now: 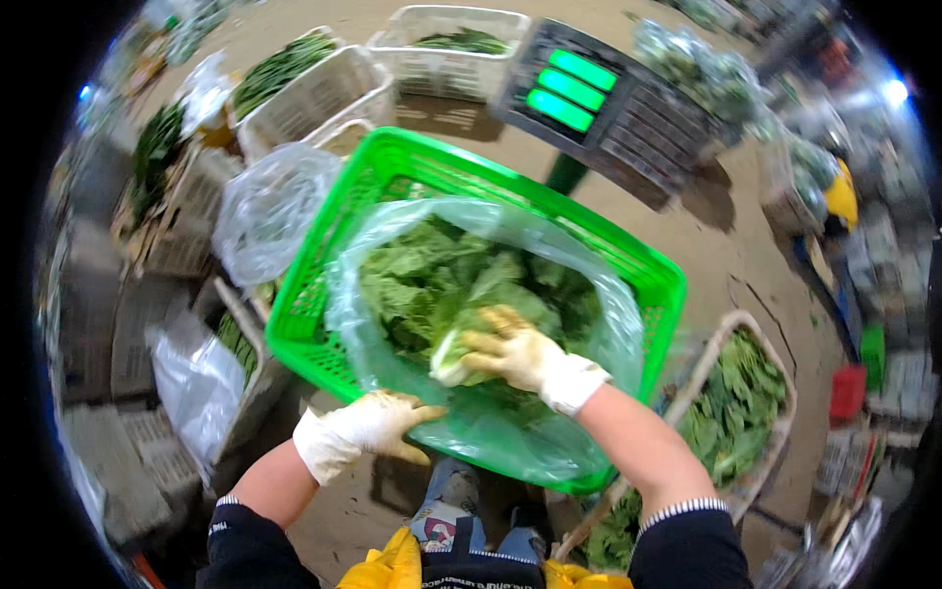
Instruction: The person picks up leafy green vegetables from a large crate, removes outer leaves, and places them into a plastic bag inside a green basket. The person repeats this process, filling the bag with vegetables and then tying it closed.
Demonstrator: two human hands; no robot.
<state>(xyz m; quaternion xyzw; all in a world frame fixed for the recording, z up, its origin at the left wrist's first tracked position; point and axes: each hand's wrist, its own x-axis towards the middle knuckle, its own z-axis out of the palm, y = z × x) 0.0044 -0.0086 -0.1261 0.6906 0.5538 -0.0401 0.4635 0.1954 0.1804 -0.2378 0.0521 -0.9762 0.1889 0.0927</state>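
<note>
A green plastic basket point(471, 151) lies before me, lined with a translucent plastic bag point(622, 316) whose mouth is spread wide. Leafy green vegetables point(401, 294) fill the bag. My right hand point(508, 350), in a stained white glove, grips a leafy green head point(449, 357) by its pale stem end, on top of the others. At the basket's near left rim is my left hand point(375, 427), gloved too, with thumb and finger apart on either side of the rim. Whether it grips the rim or only rests there cannot be told.
A digital scale display point(570, 88) with lit green panels stands beyond the basket. White crates point(316, 96) of long green vegetables sit at the far left, near a clear bag point(276, 213). On the right, another crate point(732, 324) holds leafy greens.
</note>
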